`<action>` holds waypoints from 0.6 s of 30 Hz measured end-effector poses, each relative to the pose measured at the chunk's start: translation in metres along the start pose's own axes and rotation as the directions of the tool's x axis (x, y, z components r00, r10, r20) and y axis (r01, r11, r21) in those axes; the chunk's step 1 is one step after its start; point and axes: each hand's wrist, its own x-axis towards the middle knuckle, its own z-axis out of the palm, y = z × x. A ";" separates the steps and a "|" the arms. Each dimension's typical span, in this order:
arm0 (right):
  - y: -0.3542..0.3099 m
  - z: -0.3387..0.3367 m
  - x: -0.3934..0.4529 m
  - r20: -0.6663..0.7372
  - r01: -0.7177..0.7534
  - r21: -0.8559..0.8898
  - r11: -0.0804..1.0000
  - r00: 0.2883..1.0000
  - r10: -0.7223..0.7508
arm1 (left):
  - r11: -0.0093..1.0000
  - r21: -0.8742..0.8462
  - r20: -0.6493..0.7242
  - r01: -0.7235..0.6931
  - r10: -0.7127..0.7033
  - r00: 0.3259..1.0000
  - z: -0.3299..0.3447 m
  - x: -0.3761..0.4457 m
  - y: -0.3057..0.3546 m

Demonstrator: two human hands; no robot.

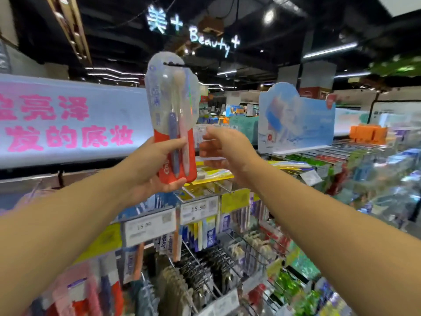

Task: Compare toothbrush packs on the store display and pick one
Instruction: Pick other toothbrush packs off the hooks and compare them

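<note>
1 toothbrush pack [173, 115] gripped upright in left hand [157, 165]; right hand [224, 148] w/ fingers loose, holding nothing.

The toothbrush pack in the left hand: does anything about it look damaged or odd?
Nothing stands out. The toothbrush pack is held upright by its red lower part in the left hand, two brushes inside, its clear blister apparently intact. The right hand is close beside it, fingers relaxed; whether it touches anything is too blurred to tell.
</note>
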 end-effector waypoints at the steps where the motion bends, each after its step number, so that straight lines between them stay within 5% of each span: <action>1: 0.006 -0.014 0.005 0.001 0.033 -0.098 0.995 0.999 -0.033 | 1.000 -0.004 -0.018 0.009 -0.009 1.000 0.005 0.004 -0.002; 3: 0.019 -0.043 0.017 0.049 0.119 -0.381 0.917 0.993 -0.108 | 1.000 -0.002 -0.068 0.010 -0.010 0.998 0.017 0.013 -0.004; 7: 0.032 -0.074 0.039 0.256 0.231 -0.819 0.525 0.966 -0.026 | 1.000 -0.003 -0.152 -0.006 0.006 0.988 0.030 0.029 -0.006; 18: 0.051 -0.074 0.092 0.501 0.421 -0.848 0.322 0.835 0.227 | 0.999 0.037 -0.261 -0.028 0.037 0.965 0.032 0.040 -0.002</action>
